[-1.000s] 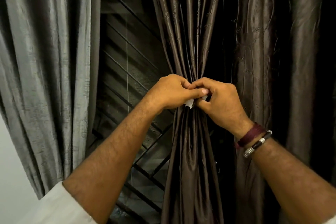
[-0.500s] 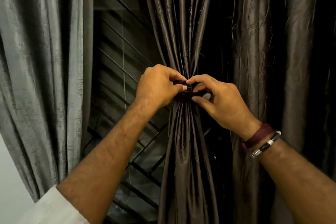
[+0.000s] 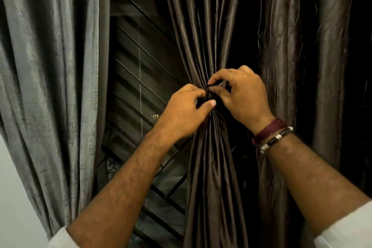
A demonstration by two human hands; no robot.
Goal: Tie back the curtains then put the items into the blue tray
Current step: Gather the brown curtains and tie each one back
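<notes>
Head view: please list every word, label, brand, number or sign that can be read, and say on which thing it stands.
There are none: no readable text on the brown curtain, the grey curtain, the dark tie, the wrist bands or the window grille.

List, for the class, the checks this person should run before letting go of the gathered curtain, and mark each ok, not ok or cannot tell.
1. Brown curtain gathered into one bunch at the hands: ok.
2. Dark tie band wrapped round the bunch: ok.
3. Band fastened so it holds alone: cannot tell, fingers cover it.
4. Left hand and right hand both pinching the band: ok.
5. Grey curtain tied back: not ok, it hangs loose.
6. Blue tray located: cannot tell, none in view.
</notes>
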